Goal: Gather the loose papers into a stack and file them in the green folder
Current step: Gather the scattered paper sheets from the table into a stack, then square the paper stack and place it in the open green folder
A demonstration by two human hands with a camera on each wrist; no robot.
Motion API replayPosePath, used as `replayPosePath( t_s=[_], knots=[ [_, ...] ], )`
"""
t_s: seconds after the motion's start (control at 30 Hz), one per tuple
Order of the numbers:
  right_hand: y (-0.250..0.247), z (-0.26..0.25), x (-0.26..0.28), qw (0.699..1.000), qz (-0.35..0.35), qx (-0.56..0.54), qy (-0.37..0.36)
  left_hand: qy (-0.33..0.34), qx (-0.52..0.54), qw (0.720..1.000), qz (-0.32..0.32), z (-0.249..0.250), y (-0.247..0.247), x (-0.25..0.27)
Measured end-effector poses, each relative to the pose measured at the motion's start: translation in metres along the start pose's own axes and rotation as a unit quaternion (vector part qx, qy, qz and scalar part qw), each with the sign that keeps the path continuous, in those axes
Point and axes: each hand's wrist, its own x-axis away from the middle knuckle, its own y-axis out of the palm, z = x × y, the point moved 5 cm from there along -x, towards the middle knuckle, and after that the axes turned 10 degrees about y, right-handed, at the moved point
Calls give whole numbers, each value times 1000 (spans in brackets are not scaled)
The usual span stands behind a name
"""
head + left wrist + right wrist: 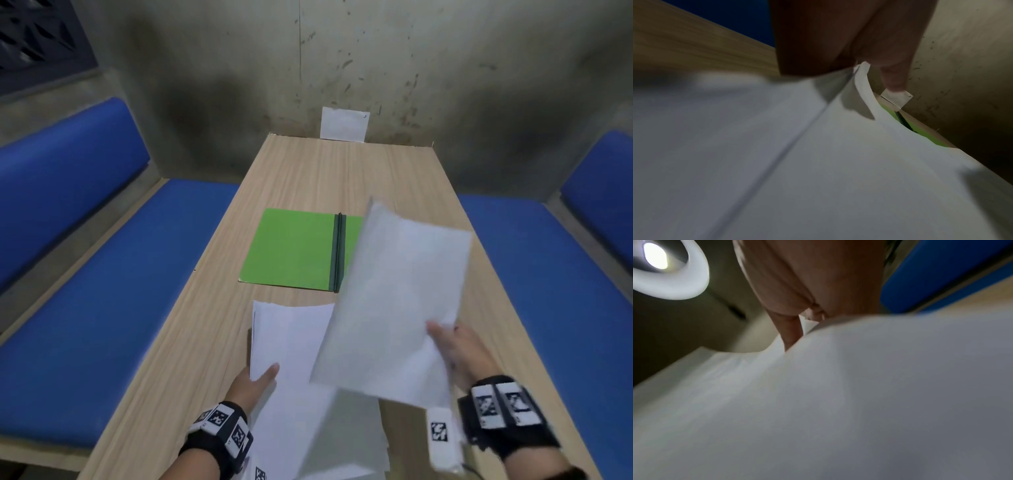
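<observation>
So the gathering part looks about halfway there, I'd say. The flat green card folder with the dark spine strip (294,251) lies closed in the middle of the pale wood-grain tabletop (308,171), and nothing has gone into it yet as far as I can see. The papers are in two lots, not one stack.

The left hand (253,383) has hold of a bunch of white paper sheets (287,339) by their near left corner, thumb on top and the rest of the fingers underneath. The sheets bow up a bit at the far end, just short of the folder's near edge. More white paper (342,442) lies under them toward the near edge of the tabletop; I can't tell how many sheets that is.

The right hand (455,349) pinches a single large white sheet (400,301) at its near right corner and holds it up off the tabletop, tilted, so its far end hangs over the right part of the folder. The right wrist view shows the thumb (791,332) pressed against the paper, so that's a proper closed pinch, not a loose touch.

Still left, I reckon: bring that sheet onto the left bunch, square the edges, open the folder and slip the lot in.
</observation>
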Motion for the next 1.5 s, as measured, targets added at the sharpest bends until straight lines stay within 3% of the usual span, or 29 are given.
replayPosePath(
  t_s=[0.17,0.23,0.37,0.5,0.63,0.77,0.87,0.97,1.07,1.27,1.4,1.5],
  knots=[
    [45,93,-29,989,-17,103,102,-80,119,988,-66,4,8,2],
    [55,109,-29,981,-6,163,106,-73,106,988,-85,2,10,2],
    [63,109,-24,972,33,229,47,10,-20,994,-109,-4,13,-3],
    [56,110,-21,989,27,119,83,51,-59,990,-117,-3,17,3],
    [57,100,-10,983,-118,-12,142,73,9,991,-114,16,13,12],
    [51,48,8,988,-151,-29,19,103,79,988,-79,57,-2,23],
    [50,6,29,979,-187,-19,-84,209,110,969,-73,107,-10,43],
    [54,-9,42,975,-194,-9,-106,256,95,956,-105,131,-8,55],
    [56,-4,43,975,-181,31,-126,267,111,952,-97,131,-6,56],
    [55,-9,55,973,-155,-52,-166,338,138,929,-57,140,-5,64],
    [57,-29,70,960,-129,-125,-213,403,164,900,10,160,-10,81],
    [58,-39,75,959,-86,-149,-226,415,193,885,85,168,-11,87]
  ],
)
